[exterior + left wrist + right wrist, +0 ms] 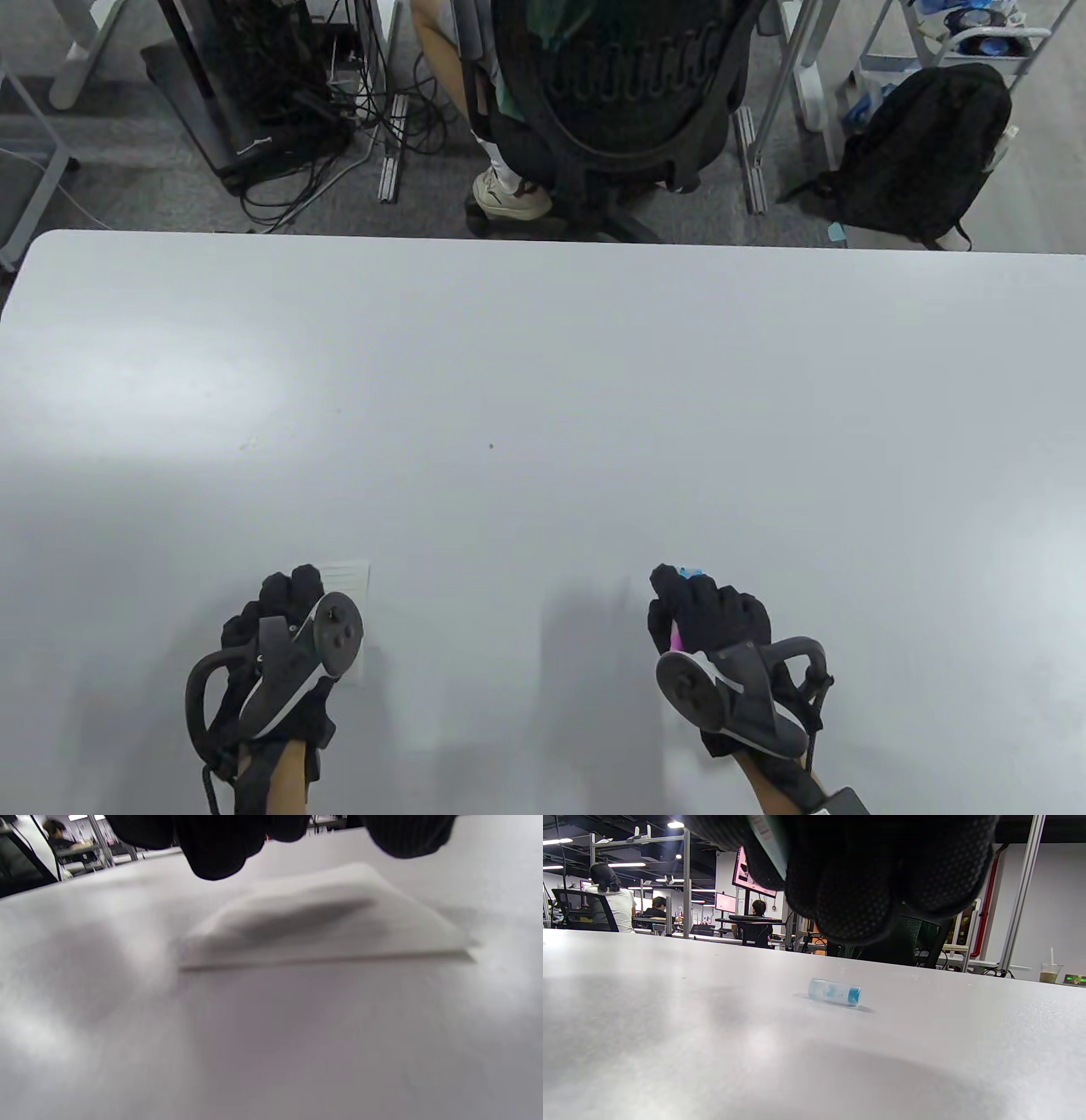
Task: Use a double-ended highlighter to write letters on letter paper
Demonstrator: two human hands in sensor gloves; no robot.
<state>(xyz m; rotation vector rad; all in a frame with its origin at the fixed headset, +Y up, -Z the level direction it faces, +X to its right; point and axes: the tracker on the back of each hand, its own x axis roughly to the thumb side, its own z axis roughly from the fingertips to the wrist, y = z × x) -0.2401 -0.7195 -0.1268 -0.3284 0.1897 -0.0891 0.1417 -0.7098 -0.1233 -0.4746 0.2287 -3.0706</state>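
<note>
Two hands low in frame: right hand (708,615) grips the highlighter (676,638), its blue cap (835,991) off; left hand (284,624) curled on the letter paper (349,577) should pin it flat.

— What's past the table (543,382)?
— A black mesh chair (624,93) with someone's leg and a pale shoe (509,197) beside it, on grey carpet.
— And left of that?
— A tangle of cables (314,161) under a dark stand.
— On the right?
— A black backpack (925,153) on the floor. From the right wrist, a drink cup (1048,972) with a straw stands on a far desk.
</note>
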